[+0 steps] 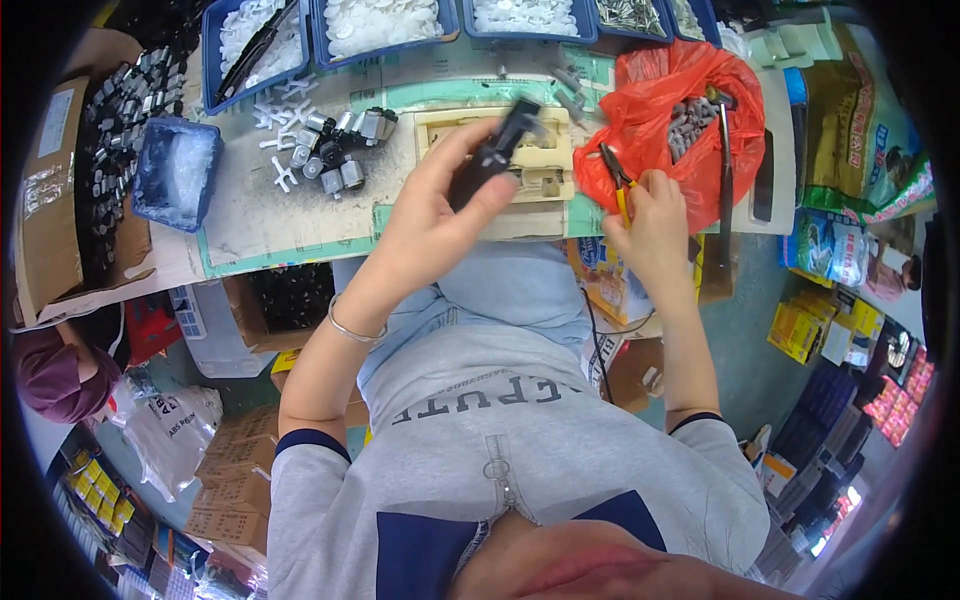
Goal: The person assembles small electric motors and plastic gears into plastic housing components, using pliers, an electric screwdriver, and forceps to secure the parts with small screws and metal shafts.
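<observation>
My left hand (432,215) is closed round a black plastic part (517,125), slightly blurred, tilted up over a cream moulded fixture (562,160) on the bench. Yellow-handled pliers (620,180) are in my right hand (655,222), jaws pointing away from me in front of a red plastic bag (640,85). Small grey parts (690,128) fill the bag's opening. To the left of my left hand lies a cluster of small metal motors (333,160), with white branched plastic pieces (283,176) beside them.
Blue trays (532,37) of white plastic pieces and metal screws line the far edge. At the left stand a blue tub (165,212) with whitish paste and a cardboard box (52,220) with many motors. A long dark tool (725,190) lies right of the red bag.
</observation>
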